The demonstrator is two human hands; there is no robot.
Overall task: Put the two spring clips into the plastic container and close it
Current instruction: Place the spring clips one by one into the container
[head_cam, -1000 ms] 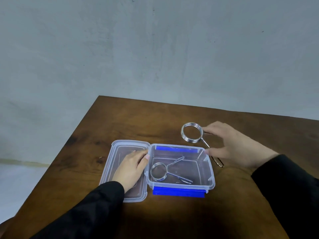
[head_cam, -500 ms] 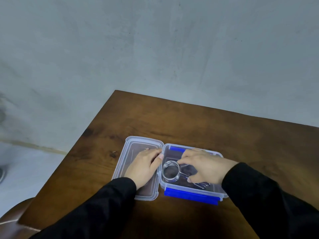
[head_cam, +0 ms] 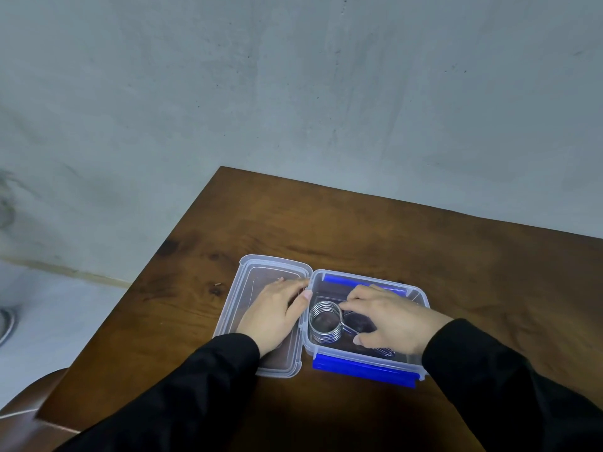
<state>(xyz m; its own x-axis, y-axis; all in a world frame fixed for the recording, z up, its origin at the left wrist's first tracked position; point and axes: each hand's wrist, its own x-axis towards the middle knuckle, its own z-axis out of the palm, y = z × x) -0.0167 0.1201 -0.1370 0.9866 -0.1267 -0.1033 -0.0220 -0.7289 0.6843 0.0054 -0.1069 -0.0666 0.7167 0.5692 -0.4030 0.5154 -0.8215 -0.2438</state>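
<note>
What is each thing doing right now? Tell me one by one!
Container: open, on the table.
Lid: off, flat beside the container.
Spring clip coils: stacked inside the container.
Blue latch: unfastened.
Left hand: flat on the lid.
Right hand: over the clips.

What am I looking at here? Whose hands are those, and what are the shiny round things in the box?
There is no machine here, just a person with a camera worn on the head, so you look down at their own two hands. On the brown table sits a clear plastic box with blue clasps. Its lid lies open beside it, and the left hand rests flat on that lid. The right hand reaches into the box and is on a spring clip, a shiny metal wire wound into a ring with two wire handles. The hand covers much of the box, so I cannot clearly see a second clip.
</note>
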